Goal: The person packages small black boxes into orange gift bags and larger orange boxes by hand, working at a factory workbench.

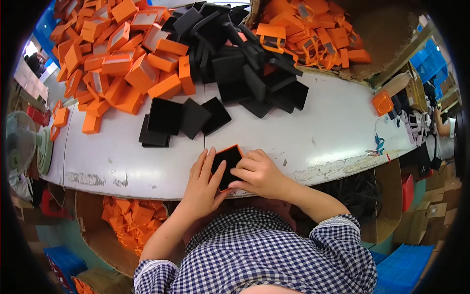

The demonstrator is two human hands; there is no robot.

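Note:
A small orange box with a black insert filling it lies at the front edge of the white table, between my two hands. My left hand steadies its left side, fingers stretched along the edge and over the insert, thumb at the near side. My right hand grips the right side with bent fingers and pinches at the insert's edge. Just beyond are loose black inserts, some overlapping. Farther back stands a heap of black inserts beside a large pile of orange boxes.
A cardboard carton at the back right holds folded orange bags. Below the table edge are a carton of orange pieces and one of black pieces. A fan stands left; a person is at far right.

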